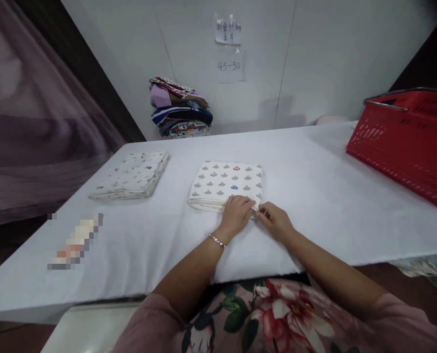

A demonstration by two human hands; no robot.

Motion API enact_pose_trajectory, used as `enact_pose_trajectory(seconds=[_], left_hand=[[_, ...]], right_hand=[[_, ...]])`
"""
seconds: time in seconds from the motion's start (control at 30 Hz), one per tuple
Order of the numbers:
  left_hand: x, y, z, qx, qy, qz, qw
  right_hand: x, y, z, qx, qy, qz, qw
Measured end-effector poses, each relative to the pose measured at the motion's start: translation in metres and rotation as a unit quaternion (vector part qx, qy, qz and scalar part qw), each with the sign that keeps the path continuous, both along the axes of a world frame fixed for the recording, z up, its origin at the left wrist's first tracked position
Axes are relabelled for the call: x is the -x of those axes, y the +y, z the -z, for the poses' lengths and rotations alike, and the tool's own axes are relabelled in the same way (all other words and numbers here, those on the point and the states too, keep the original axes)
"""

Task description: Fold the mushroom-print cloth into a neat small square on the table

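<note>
A folded white cloth [228,181] with grey, red and blue prints lies flat on the white-covered table [159,245]. My left hand [237,214], with a silver bracelet at the wrist, rests on the cloth's near edge, fingers bent over it. Right beside it, my right hand [275,220] pinches the near right corner of the same cloth between thumb and fingers. Another folded white cloth [132,174] with small dark prints sits further left, apart from both hands.
At the right end stands a red plastic basket [405,142]. A stack of folded fabrics [182,108] is against the wall behind the table. A pixelated flat item [77,242] lies at the left. Paper signs [230,66] hang on the wall.
</note>
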State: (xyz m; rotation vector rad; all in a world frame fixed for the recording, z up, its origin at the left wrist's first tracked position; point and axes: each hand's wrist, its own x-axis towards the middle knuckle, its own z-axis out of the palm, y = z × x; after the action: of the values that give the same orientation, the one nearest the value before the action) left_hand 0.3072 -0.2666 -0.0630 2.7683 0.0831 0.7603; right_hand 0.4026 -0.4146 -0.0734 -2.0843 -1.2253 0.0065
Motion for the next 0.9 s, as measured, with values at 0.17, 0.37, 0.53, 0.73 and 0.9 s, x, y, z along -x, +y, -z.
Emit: enact_pose_trajectory(seconds=[0.17, 0.37, 0.53, 0.73, 0.9], left_hand=[[0.0, 0.0, 0.001, 0.001, 0.007, -0.007, 1.0], [-0.001, 0.0, 0.002, -0.001, 0.005, -0.01, 1.0], [0.001, -0.002, -0.001, 0.01, -0.004, -0.01, 1.0], [0.015, -0.011, -0.009, 0.001, 0.003, -0.078, 0.997], [0.021, -0.02, -0.007, 0.06, 0.059, -0.092, 0.992]], right_hand=[[0.0, 0.001, -0.002, 0.001, -0.012, 0.002, 1.0], [0.0, 0.001, -0.002, -0.01, -0.022, 0.011, 1.0], [0.0, 0.002, -0.001, -0.022, -0.007, 0.017, 1.0], [-0.002, 0.003, 0.002, -0.042, 0.015, 0.005, 0.999], [-0.005, 0.002, 0.002, -0.052, 0.027, -0.011, 0.998]])
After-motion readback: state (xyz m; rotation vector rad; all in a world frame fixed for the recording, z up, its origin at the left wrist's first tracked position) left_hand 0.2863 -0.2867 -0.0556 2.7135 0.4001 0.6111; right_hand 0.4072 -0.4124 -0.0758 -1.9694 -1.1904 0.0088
